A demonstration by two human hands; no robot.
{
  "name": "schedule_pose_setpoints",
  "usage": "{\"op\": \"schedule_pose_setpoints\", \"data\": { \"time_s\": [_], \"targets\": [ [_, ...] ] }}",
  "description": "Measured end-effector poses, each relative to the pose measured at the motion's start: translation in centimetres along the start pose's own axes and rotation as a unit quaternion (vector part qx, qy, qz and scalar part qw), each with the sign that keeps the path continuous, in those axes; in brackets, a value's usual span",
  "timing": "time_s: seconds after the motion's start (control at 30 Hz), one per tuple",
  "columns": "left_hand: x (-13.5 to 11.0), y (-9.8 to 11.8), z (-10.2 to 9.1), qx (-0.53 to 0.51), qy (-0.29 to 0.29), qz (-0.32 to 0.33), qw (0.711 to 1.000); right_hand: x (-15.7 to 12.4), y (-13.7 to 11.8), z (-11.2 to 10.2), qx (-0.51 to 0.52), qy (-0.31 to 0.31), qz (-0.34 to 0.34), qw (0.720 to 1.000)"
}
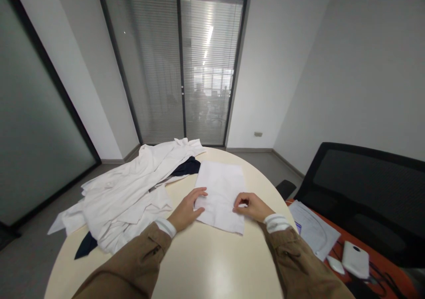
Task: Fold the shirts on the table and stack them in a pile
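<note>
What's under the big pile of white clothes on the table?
Dark navy cloth pokes out from under the white clothes in two spots, at the far side and the near edge. The cream table is underneath too. The rest is covered, so I can't tell if the navy is one piece.

Wht cloth point(221, 192) matt, tabletop point(202, 263) smooth + glossy
</note>
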State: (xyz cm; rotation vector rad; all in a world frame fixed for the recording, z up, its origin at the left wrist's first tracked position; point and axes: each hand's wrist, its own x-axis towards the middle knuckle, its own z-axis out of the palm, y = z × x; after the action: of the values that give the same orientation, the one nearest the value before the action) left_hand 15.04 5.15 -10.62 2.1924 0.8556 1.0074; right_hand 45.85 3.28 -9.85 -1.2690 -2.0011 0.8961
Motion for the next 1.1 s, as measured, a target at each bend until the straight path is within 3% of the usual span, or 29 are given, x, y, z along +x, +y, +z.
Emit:
{"op": "schedule_pose_setpoints", "data": {
  "time_s": [0.1, 0.2, 0.3, 0.43, 0.6, 0.73, 0.8, 0.93, 1.03, 1.1],
  "targets": [
    [0.1, 0.1, -0.2, 0.069, 0.046, 0.002, 0.997, -0.2, 0.0, -0.7, -0.002, 0.016, 0.019, 1.0],
    [0.1, 0.8, -0.5, 0.191, 0.088, -0.044, 0.977, -0.6, 0.0, -1.9, -0.048, 0.052, 0.019, 0.997],
    [-0.1, 1.2, -0.6, 0.292, 0.082, -0.104, 0.947, -1.1, 0.4, -2.7, -0.092, 0.082, 0.036, 0.992],
    [-0.1, 1.1, -0.5, 0.31, 0.071, -0.13, 0.939, -1.0, 1.0, -2.5, -0.054, 0.086, 0.042, 0.994],
    [0.2, 0.6, -0.2, 0.177, 0.095, -0.108, 0.974, -0.7, 0.9, -2.0, 0.007, 0.101, 0.023, 0.995],
    [0.5, 0.6, 0.0, -0.016, 0.12, -0.131, 0.984, -0.8, 1.1, -1.6, 0.131, 0.015, 0.107, 0.985],
    [0.5, 0.8, 0.2, -0.117, 0.092, -0.161, 0.976, -0.8, 1.4, -1.3, 0.196, -0.01, 0.12, 0.973],
    [0.3, 1.2, 0.6, -0.259, 0.03, -0.182, 0.948, -0.2, 1.9, -1.3, 0.234, 0.064, 0.067, 0.968],
    [0.5, 1.0, 0.7, -0.268, 0.054, -0.179, 0.945, 0.1, 1.8, -1.3, 0.242, 0.12, 0.032, 0.962],
    [0.8, 0.7, 0.7, -0.247, 0.084, -0.176, 0.949, 0.1, 1.6, -1.2, 0.245, 0.107, 0.027, 0.963]
  ]
}}
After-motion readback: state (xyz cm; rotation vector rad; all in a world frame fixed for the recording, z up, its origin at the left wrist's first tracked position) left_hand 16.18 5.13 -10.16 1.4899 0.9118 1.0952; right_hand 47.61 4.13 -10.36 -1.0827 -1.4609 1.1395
